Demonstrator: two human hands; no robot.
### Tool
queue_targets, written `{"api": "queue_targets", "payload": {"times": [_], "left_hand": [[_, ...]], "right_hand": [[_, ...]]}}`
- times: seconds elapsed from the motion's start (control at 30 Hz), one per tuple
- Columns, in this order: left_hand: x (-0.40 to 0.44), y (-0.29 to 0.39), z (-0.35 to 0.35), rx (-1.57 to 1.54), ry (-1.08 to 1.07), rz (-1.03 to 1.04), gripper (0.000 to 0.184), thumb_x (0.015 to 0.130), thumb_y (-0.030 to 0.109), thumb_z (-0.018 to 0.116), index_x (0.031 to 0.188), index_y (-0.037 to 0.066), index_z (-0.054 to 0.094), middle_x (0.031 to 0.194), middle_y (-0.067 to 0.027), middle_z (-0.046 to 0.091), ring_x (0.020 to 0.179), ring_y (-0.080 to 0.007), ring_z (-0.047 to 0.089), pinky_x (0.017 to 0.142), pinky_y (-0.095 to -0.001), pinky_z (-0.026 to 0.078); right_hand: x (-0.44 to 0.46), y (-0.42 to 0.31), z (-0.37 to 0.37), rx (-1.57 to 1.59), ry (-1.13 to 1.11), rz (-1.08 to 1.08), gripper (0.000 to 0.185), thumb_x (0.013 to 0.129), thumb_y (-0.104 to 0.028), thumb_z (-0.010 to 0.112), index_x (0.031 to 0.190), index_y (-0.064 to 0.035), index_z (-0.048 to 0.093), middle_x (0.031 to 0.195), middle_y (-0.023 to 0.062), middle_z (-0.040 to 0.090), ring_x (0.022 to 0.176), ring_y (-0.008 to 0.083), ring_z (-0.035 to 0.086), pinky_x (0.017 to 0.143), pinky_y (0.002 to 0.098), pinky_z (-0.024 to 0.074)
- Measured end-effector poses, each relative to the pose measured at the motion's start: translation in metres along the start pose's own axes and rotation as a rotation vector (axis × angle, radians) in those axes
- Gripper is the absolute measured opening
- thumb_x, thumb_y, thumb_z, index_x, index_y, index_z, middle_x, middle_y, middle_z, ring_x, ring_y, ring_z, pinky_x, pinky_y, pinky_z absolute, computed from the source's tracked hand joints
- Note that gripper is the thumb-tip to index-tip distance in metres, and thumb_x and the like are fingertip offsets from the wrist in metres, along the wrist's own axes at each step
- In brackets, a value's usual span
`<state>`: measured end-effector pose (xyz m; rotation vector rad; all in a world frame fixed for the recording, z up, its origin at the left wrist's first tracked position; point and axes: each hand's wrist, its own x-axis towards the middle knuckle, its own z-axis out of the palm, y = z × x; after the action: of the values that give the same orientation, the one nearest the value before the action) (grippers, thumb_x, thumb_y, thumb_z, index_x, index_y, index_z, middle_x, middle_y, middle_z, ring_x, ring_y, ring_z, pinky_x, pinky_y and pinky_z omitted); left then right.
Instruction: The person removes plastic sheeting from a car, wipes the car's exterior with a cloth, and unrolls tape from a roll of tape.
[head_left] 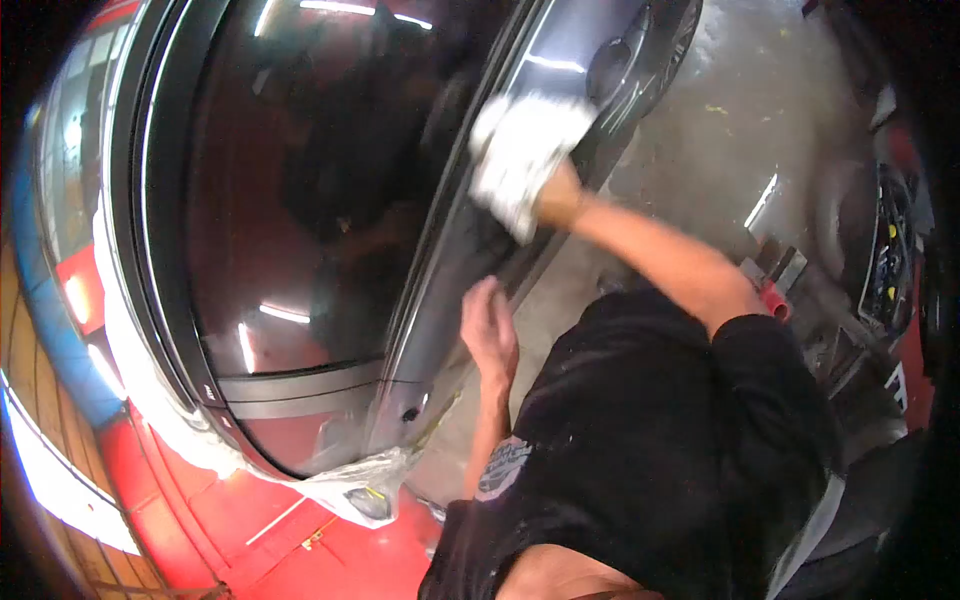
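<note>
fingers of the right hand vanish behind the white cloth, so from afar i can't tell their grip; the left hand is too blurred to judge. i'd press flat, with even strokes, along the dark car door beside the window, where the cloth seems to rest. it looks bright, rumpled, smeared.

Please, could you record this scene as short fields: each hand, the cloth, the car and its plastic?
Right hand: holds the cloth; hand partly covered by it
Left hand: near the car's side, seems empty; hand slightly blurred, touch cannot be told
Cloth: white, bunched, blurred, seemingly against the car's side
Car: grey side; dark window reflecting lights
Plastic: whitish sheet along the car's edge, at lower left of the view
</note>
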<state>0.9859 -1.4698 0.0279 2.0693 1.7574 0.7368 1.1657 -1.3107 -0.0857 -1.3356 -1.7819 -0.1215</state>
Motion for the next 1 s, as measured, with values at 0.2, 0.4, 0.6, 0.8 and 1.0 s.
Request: {"api": "queue_targets", "payload": {"times": [0.2, 0.4, 0.6, 0.8, 1.0], "left_hand": [[0.024, -0.004, -0.04, 0.019, 0.099, 0.189, 0.019, 0.093, -0.003, 0.06, 0.111, -0.003, 0.066, 0.105, -0.0187, 0.067, 0.095, -0.0322, 0.066, 0.085, -0.0387, 0.053], [-0.081, -0.113, -0.072, -0.131, 0.065, -0.216, 0.019, 0.095, -0.001, 0.06, 0.112, -0.004, 0.067, 0.101, -0.0155, 0.068, 0.089, -0.0249, 0.066, 0.08, -0.0344, 0.054], [-0.158, -0.132, -0.074, -0.202, -0.094, -0.244, 0.032, 0.099, 0.008, 0.058, 0.129, -0.001, 0.06, 0.123, -0.0173, 0.063, 0.114, -0.0252, 0.062, 0.096, -0.0365, 0.05], [-0.099, -0.098, -0.051, -0.837, -0.225, -0.497, 0.058, 0.109, 0.034, 0.043, 0.157, 0.004, 0.029, 0.149, -0.0151, 0.046, 0.136, -0.0254, 0.046, 0.107, -0.0412, 0.044], [-0.054, -0.074, -0.034, -1.206, -0.076, -0.553, 0.033, 0.101, 0.01, 0.057, 0.131, -0.004, 0.055, 0.123, -0.0142, 0.064, 0.106, -0.0245, 0.066, 0.088, -0.0377, 0.055]], "right_hand": [[-0.075, -0.1, 0.008, 0.474, -0.315, -0.506, 0.037, 0.089, -0.021, 0.058, 0.124, -0.0082, 0.062, 0.136, 0.0063, 0.06, 0.132, 0.0274, 0.053, 0.117, 0.0449, 0.0352], [-0.046, 0.027, 0.003, 0.434, -0.025, 0.327, 0.057, 0.086, -0.017, 0.056, 0.137, 0.0068, 0.051, 0.135, 0.0258, 0.055, 0.138, 0.0402, 0.043, 0.117, 0.0521, 0.0304], [-0.079, -0.077, 0.074, 0.143, 0.378, 0.773, 0.026, 0.093, -0.012, 0.049, 0.108, 0.007, 0.059, 0.11, 0.0315, 0.059, 0.106, 0.0493, 0.053, 0.091, 0.0554, 0.0404], [-0.193, -0.219, 0.018, 0.665, -0.329, 0.444, 0.029, 0.087, -0.011, 0.058, 0.11, 0.0051, 0.065, 0.108, 0.0304, 0.06, 0.104, 0.047, 0.058, 0.094, 0.0518, 0.0464], [-0.128, -0.19, -0.1, 0.608, -0.467, 0.05, 0.035, 0.091, -0.02, 0.062, 0.119, 0.0005, 0.066, 0.122, 0.0223, 0.061, 0.11, 0.0414, 0.06, 0.099, 0.0451, 0.0482]]}}
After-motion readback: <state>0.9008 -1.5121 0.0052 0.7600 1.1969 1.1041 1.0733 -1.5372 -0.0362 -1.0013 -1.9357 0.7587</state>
